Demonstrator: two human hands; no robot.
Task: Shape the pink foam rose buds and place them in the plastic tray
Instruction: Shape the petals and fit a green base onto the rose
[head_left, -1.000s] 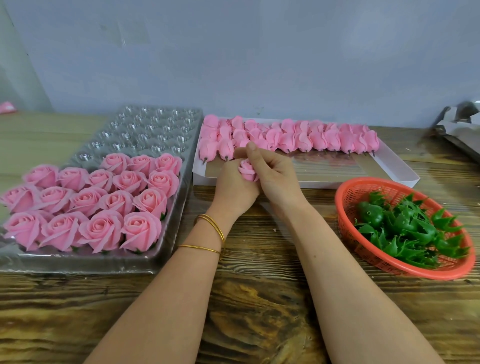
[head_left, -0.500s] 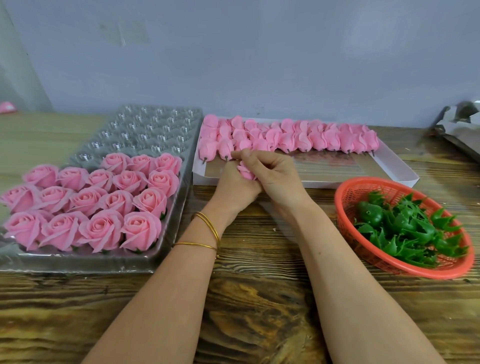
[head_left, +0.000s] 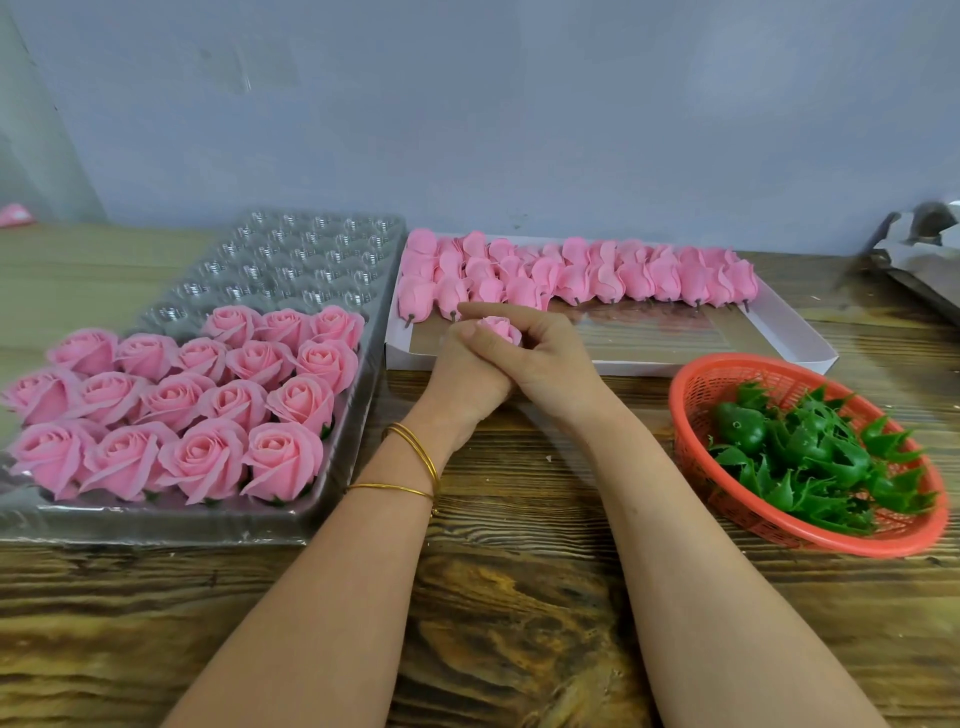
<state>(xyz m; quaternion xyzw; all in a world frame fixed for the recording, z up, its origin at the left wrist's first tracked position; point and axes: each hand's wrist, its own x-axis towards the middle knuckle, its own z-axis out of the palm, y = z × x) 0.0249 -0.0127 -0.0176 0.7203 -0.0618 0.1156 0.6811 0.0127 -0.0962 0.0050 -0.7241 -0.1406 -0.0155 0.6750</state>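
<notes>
The rose bud (head_left: 498, 328) between the 2 hands is soft pink, paler at its petal edges. Left of the left hand (head_left: 462, 379), the shaped roses (head_left: 171, 405) are the same pink, deeper at their hearts, with dark green showing under a few. Their plastic tray (head_left: 291, 260) is clear with a silvery-grey cast and a regular grid of glinting round cups. Beyond the right hand (head_left: 550, 358), the unshaped buds (head_left: 597, 275) are flat pink on dark stubs, in a white box (head_left: 644, 367). Right of that hand, the basket (head_left: 737, 376) is orange-red with a fine mesh pattern and holds glossy green calyxes (head_left: 810, 457). The bangles (head_left: 421, 457) on the left wrist are gold. The table (head_left: 519, 597) is brown wood with dark, streaky grain, and the wall (head_left: 467, 104) is dull blue-grey.
</notes>
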